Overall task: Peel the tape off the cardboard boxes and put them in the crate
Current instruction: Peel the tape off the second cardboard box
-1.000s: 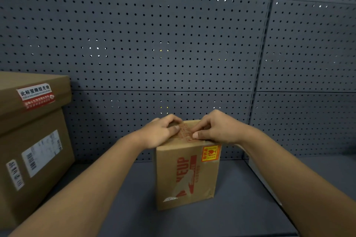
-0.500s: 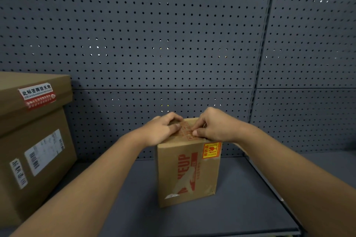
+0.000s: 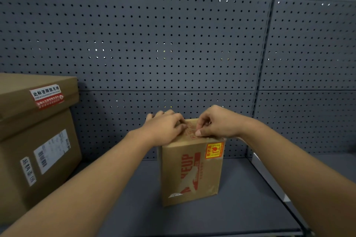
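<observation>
Small box point(image 3: 190, 171), shelf point(image 3: 240, 208) at 6 o'clock. Left hand point(image 3: 163, 131) rests flat on lid, fingers relaxed; right hand point(image 3: 215, 124) pinches tape point(image 3: 189, 132). Advice: peel low, brace the box firmly.

A dark grey pegboard wall point(image 3: 173, 44) fills most of the view, made of perforated panels. Horizontal seams run across it, and a vertical seam point(image 3: 264, 63) divides it to the right of centre. Small points of light shine through some of the holes, mostly high on the wall. Below the wall lies a flat grey shelf point(image 3: 240, 208), its surface matte and dim. The shelf's right edge point(image 3: 269, 175) runs diagonally away from the wall, pale along its rim.
</observation>
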Available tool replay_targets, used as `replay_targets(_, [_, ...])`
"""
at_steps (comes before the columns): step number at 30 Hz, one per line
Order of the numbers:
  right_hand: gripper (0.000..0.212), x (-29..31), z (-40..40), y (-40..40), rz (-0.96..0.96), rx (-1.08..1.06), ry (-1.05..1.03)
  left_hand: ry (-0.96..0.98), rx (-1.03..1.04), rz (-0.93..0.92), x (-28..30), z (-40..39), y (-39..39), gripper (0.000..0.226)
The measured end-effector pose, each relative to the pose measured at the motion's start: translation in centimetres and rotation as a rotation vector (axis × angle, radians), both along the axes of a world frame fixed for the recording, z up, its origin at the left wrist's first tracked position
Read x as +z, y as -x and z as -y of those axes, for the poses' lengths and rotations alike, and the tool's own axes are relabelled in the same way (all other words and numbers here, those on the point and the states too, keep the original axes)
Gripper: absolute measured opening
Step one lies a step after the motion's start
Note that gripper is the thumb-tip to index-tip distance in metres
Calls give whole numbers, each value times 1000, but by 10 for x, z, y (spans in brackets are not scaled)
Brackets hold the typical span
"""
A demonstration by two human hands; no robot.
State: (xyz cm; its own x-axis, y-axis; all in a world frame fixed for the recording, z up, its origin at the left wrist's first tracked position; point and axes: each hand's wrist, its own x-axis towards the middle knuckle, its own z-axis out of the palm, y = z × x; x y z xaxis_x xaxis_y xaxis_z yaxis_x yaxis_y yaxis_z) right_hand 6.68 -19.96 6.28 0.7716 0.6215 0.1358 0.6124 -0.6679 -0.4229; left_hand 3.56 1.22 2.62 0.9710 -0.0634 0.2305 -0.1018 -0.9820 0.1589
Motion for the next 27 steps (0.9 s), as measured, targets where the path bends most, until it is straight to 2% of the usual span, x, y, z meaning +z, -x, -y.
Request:
replay_targets(7, [16,3,-11,6,135,5,204,63,-23,-8,1,0,1,37])
replay_targets(10, [26,0,-12,6,121,29,301,73,-21,-7,0,0,0,37])
replay_targets(14, [24,-4,-10,7,114,68,378,82,-34,-34,1,1,1,37])
replay_targets(19, [24,-8,-9,5,123,66,355,69,-52,-41,0,-2,1,40])
replay_targets(24, [20,-1,-2,7,32,40,194,73,-37,-45,0,-2,1,40])
replay_targets(27, [33,6,0,8,-38,70,200,88,-40,-44,1,-1,1,39])
